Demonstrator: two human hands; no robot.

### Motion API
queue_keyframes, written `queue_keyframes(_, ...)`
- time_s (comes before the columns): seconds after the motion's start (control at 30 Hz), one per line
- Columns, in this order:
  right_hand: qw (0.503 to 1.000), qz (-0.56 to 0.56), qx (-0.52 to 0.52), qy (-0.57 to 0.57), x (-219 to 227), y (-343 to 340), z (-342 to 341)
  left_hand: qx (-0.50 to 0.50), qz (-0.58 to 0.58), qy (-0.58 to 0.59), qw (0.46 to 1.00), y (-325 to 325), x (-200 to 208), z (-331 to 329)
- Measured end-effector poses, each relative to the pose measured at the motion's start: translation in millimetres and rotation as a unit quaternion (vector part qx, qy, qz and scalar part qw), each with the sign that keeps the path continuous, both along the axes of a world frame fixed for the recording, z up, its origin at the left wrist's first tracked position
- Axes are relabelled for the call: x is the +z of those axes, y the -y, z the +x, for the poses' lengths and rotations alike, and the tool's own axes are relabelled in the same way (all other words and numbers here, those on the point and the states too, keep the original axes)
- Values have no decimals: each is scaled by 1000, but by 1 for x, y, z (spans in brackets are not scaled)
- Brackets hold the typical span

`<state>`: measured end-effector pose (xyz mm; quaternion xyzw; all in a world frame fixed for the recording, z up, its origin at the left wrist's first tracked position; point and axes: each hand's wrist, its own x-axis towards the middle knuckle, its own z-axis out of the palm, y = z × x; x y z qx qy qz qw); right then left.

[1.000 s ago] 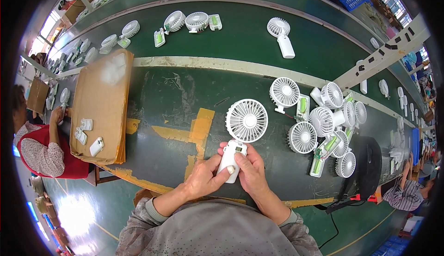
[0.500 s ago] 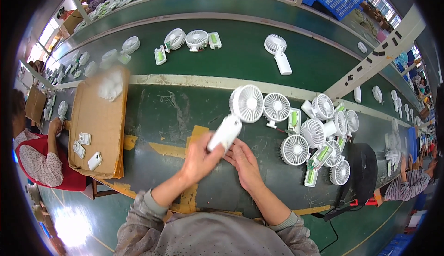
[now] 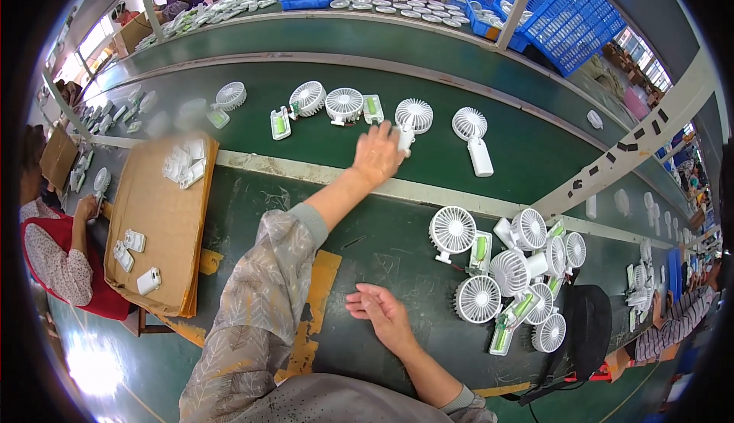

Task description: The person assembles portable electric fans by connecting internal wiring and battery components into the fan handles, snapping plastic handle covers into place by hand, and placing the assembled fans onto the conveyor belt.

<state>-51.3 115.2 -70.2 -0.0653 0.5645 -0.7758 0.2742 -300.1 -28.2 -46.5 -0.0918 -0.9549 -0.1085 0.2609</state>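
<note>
My left hand [image 3: 376, 155] reaches over the rail onto the green belt. Its fingers and thumb are closed on the handle of a white handheld fan [image 3: 414, 116], whose round head faces up. Above the near worktop, my right hand [image 3: 384, 317] is open, its fingers loosely curved and nothing in them. To the right of that hand lies a cluster of white fan heads [image 3: 479, 299] and handle shells with green cells, some joined by wires. On the belt, another assembled handheld fan [image 3: 469, 123] lies right of the held one. An opened fan [image 3: 344, 106] lies to its left.
A cardboard tray [image 3: 157, 224] with white shell pieces stands at the left, beside a co-worker in a red apron [image 3: 80, 270]. A slanted metal post [image 3: 634, 136] rises at the right. A black bag [image 3: 589, 324] sits at the worktop's right edge. Blue crates [image 3: 566, 25] stand behind the belts.
My left hand has carried the handheld fan from the worktop forward onto the belt. My right hand has come off it and stays low over the worktop. The view has shifted.
</note>
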Motion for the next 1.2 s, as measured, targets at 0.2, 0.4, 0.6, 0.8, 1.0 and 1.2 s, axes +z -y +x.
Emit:
queue_keyframes(0.2, 1000, -3, 8, 1, 2, -1, -1, 173, -49, 26, 983, 56, -7, -37)
queue_keyframes(0.4, 1000, -2, 4, 11, 4, -1, -3, 79, -16, 24, 996, 73, -21, -32)
queue_keyframes(0.6, 1000, -3, 7, 7, 1, 0, -2, 5, 47, 70, 996, 67, 12, -8)
queue_keyframes(0.8, 1000, 2, 10, 3, 0, -2, 0, -27, 131, 171, 976, 58, 54, 42)
queue_keyframes(1.0, 1000, -9, 10, 6, 1, 1, -2, 116, 222, 239, 938, 74, 25, 24)
queue_keyframes(1.2, 1000, -11, 7, 8, 1, 1, -1, -35, 440, 385, 810, 74, 21, 29)
